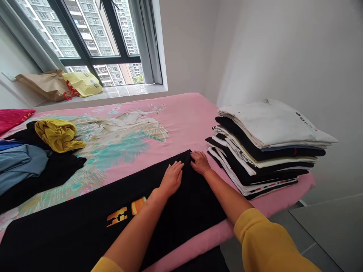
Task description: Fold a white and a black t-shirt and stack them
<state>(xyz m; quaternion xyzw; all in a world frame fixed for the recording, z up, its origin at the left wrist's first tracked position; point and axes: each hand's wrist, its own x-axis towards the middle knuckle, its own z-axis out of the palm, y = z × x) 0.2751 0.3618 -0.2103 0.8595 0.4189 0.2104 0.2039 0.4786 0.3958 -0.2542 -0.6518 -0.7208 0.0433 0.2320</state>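
A black T-shirt [85, 211] with an orange and yellow print lies lengthwise along the near side of the bed, folded into a long strip. My left hand [172, 177] rests flat on its upper part, fingers stretched out together, holding nothing. At the shirt's far right corner, the fingers of my right hand [200, 162] are bent and pinch the edge of the cloth. Part of the print is covered by my left forearm. Just right of my right hand stands a tall stack of folded clothes [272, 124], with a white one on top.
The pink bedsheet [187, 117] has a bird pattern. Loose clothes, including a yellow garment [58, 134] and a blue garment [22, 164], lie in a heap at left. Bags, one a yellow bag [83, 84], sit on the windowsill. The bed's edge drops to the floor at lower right.
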